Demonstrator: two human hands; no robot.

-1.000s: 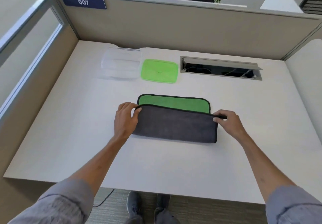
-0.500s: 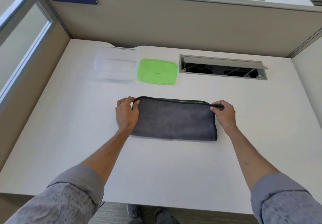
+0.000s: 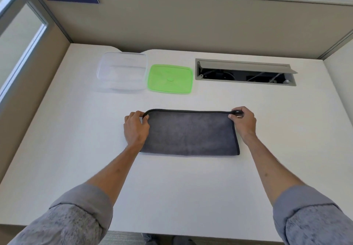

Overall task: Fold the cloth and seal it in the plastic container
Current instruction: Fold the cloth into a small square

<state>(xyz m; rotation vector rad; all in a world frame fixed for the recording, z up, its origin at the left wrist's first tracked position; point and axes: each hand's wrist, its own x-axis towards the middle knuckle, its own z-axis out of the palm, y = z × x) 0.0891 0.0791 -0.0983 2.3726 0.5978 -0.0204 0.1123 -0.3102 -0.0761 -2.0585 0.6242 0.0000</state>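
Left hand [image 3: 136, 128]: palm down, thumb and fingers pinched closed at far left, knuckles up. Right hand [image 3: 243, 121]: palm down, thumb and fingers pinched closed at far right. Both forearms bare, extended forward and converging slightly toward far side; grey sleeves [image 3: 80, 218] rolled near elbows. Hands well apart, level.

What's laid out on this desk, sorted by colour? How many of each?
Grey: 1, the folded cloth, pinched at its far corners by the left hand and right hand
Green: 1, the lid
Clear: 1, the container
Total: 3
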